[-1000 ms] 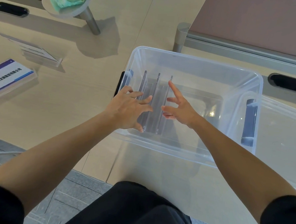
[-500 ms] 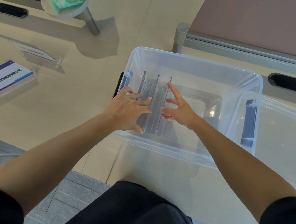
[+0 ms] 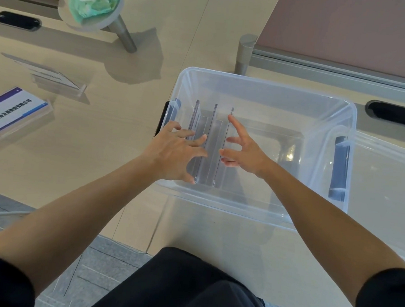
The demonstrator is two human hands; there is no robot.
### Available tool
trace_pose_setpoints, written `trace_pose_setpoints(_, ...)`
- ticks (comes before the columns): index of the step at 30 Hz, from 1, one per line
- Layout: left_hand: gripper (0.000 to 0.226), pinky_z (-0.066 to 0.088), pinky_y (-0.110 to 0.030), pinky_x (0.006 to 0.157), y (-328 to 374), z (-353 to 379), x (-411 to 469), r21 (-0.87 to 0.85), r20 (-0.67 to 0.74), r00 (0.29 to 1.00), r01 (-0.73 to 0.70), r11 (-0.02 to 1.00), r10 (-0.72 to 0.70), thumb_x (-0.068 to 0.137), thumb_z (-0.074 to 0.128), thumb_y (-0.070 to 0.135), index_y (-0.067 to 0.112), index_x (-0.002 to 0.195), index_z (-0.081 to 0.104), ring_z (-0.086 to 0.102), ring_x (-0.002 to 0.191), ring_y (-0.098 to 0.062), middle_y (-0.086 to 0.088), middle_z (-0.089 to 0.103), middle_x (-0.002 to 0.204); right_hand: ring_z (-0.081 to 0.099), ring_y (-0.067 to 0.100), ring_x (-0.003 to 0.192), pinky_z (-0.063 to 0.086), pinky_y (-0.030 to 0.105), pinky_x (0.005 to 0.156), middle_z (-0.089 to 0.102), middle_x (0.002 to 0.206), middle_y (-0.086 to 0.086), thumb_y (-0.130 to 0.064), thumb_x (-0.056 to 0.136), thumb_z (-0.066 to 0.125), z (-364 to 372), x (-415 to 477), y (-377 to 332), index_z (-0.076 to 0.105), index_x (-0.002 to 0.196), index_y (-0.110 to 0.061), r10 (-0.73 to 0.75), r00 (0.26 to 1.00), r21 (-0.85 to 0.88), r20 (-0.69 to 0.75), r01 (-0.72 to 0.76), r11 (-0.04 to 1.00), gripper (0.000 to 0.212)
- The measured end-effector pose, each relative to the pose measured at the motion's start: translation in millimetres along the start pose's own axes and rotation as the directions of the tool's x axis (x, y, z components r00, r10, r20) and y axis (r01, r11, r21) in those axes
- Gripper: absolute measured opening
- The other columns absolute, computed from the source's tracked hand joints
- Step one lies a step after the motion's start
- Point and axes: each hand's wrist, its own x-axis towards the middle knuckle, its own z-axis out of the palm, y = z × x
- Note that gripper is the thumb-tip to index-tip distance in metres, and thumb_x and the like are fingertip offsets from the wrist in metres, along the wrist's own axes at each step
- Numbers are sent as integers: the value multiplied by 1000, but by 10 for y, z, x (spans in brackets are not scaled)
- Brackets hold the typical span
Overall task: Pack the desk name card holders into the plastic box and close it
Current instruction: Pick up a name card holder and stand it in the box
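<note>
Standing on edge in the left part of the open plastic box (image 3: 270,85), three clear name card holders (image 3: 211,139) are touched by both hands. Over the two left ones the left hand (image 3: 173,151) is spread, fingers loosely bent, nothing clamped. The right hand (image 3: 246,155) is splayed too, index finger laid along the rightmost holder's top edge, no grasp. The lid (image 3: 382,186) is seen just right of the box. On the desk (image 3: 103,148), well to the left, a carded holder (image 3: 16,110) and a clear holder (image 3: 57,77) are seen.
</note>
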Motion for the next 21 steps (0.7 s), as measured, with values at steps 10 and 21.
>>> trace_pose_setpoints(10,63,26,-42,110,18,-130,-65,-403,-185,979,9,915,-91,86,43,71,33,135,52,43,133,-25,7,50,144,72,22,85,60,40,83,67,117,10,-29,96,62,-346,-600,-463,55,131,-30,-41,964,-370,-263,-62,927,36)
trace_pose_setpoints(21,30,48,-36,90,1330,-705,133,-554,-326,926,-351,754,192,94,54,40,25,118,62,59,109,-20,7,64,117,57,21,96,48,35,88,69,110,2,-42,95,56,-465,-3124,-141,66,112,-23,172,666,-489,-726,-675,553,27)
